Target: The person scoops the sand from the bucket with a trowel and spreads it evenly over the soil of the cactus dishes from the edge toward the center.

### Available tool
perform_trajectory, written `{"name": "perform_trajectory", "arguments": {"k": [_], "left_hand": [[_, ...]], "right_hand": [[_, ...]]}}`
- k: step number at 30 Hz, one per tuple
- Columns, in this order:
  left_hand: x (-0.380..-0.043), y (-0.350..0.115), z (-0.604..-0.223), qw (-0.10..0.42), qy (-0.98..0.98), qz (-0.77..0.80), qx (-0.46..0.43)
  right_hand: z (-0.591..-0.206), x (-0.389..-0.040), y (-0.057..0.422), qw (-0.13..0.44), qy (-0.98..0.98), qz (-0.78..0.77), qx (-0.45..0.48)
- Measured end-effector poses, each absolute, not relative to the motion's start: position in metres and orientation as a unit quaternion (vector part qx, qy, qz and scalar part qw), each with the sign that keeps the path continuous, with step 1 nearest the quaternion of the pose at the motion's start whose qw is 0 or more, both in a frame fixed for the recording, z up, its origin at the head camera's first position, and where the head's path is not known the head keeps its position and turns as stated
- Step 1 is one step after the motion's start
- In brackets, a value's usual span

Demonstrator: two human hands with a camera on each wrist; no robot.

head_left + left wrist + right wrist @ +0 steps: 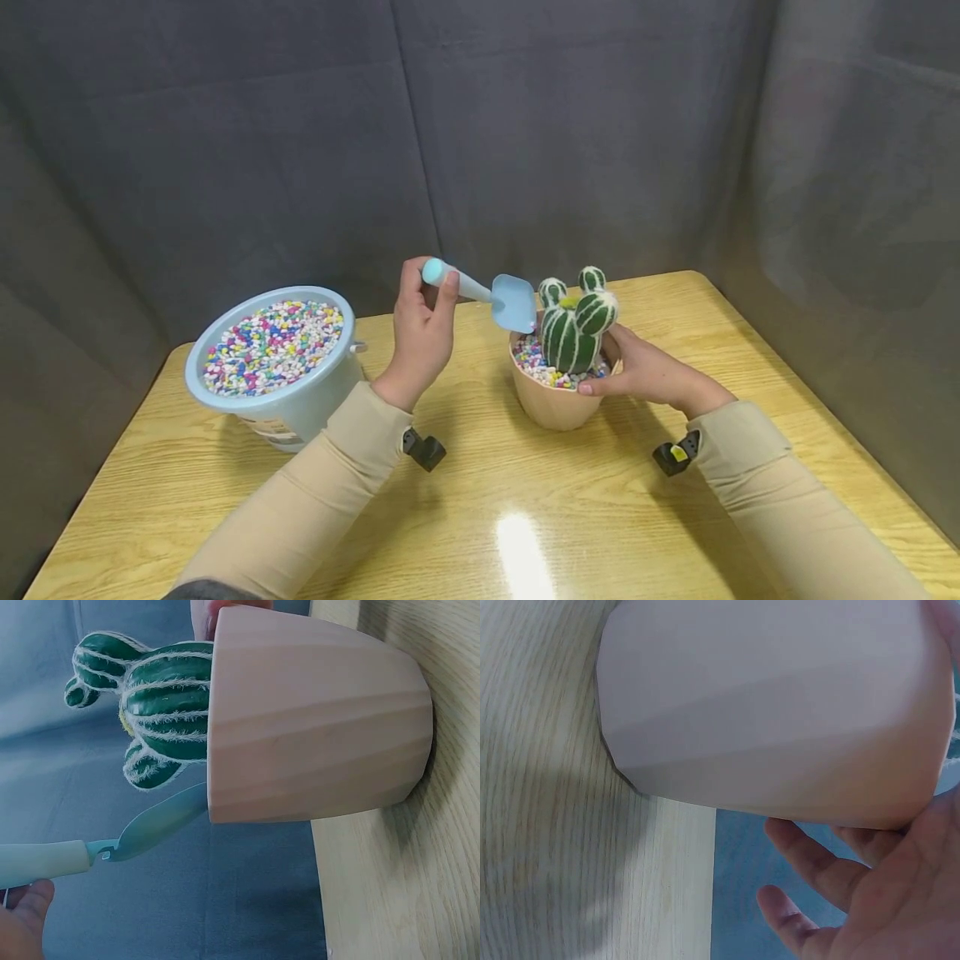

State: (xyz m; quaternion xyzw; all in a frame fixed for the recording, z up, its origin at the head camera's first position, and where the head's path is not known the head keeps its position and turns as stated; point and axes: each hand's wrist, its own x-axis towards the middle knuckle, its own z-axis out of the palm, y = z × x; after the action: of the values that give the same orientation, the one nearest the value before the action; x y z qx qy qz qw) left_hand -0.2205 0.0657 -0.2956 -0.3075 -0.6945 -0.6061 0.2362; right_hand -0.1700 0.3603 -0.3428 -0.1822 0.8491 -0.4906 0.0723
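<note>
My left hand [424, 329] grips the pale blue handle of a small shovel [513, 304], whose blade tilts down at the left rim of a flowerpot. In the left wrist view the tip of the shovel [161, 823] meets the pot's rim. The peach flowerpot [557, 406] stands upright on the table, with colored pebbles [536, 360] around a green cactus [567, 337] with white fuzzy ribs. My right hand [648, 371] holds the pot's right side at the rim, thumb over the near edge. In the right wrist view, fingers [810, 855] lie along the pot wall.
To the left stands a light blue bucket [300, 408] filled nearly to its rim with multicolored pebbles [273, 346]. The wooden table [450, 517] ends at the back and right against dark grey curtains [562, 142]. Black wrist cameras [425, 450] sit on both cuffs.
</note>
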Motion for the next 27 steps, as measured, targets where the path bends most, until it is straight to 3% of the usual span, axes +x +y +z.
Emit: {"name": "perform_trajectory", "arguments": {"k": [10,17,22,27], "left_hand": [[-0.218,0.058,-0.298,0.244,-0.675,-0.623,-0.311],[-0.211,0.042,-0.291,0.193,-0.619,-0.728,-0.223],[-0.207,0.025,-0.282,0.197,-0.566,-0.782,-0.168],[-0.205,0.006,-0.273,0.202,-0.526,-0.815,-0.135]], "right_hand": [[-0.345,-0.172,0.356,0.069,0.847,-0.491,-0.190],[-0.342,-0.148,0.351,0.003,0.899,-0.428,-0.095],[-0.342,-0.137,0.335,-0.041,0.904,-0.423,-0.049],[-0.347,-0.131,0.321,-0.050,0.906,-0.420,0.015]]}}
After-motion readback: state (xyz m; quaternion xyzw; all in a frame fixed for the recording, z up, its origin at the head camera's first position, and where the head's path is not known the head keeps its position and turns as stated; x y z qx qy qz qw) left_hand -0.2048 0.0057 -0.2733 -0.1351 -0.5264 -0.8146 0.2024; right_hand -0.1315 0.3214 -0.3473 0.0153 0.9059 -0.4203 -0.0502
